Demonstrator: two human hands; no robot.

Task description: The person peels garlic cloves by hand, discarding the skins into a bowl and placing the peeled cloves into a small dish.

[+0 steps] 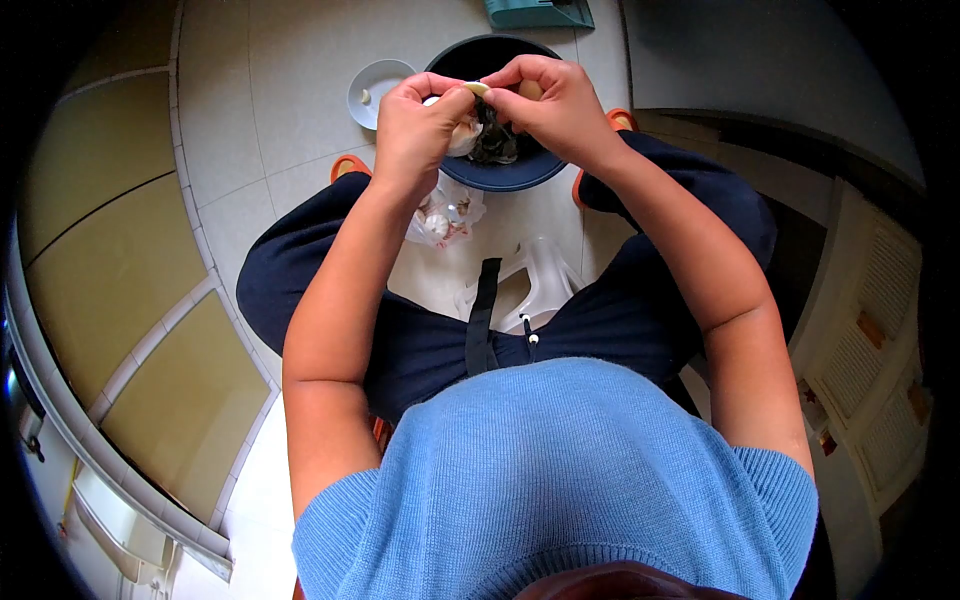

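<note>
A pale garlic clove is pinched between the fingertips of both hands. My left hand grips its left end with thumb and index finger, and my right hand pinches its right end. Both hands are above a dark round bin. Inside the bin, crumpled dark plastic and some whitish scraps are partly hidden by the hands. Left of the bin, a white plate carries one small clove. Below the bin lies a clear plastic bag with garlic bulbs in it.
A teal dustpan lies beyond the bin. Part of a white plastic stool shows between my legs. Orange slippers flank the bin on the tiled floor. A grey cabinet-like surface stands at the right.
</note>
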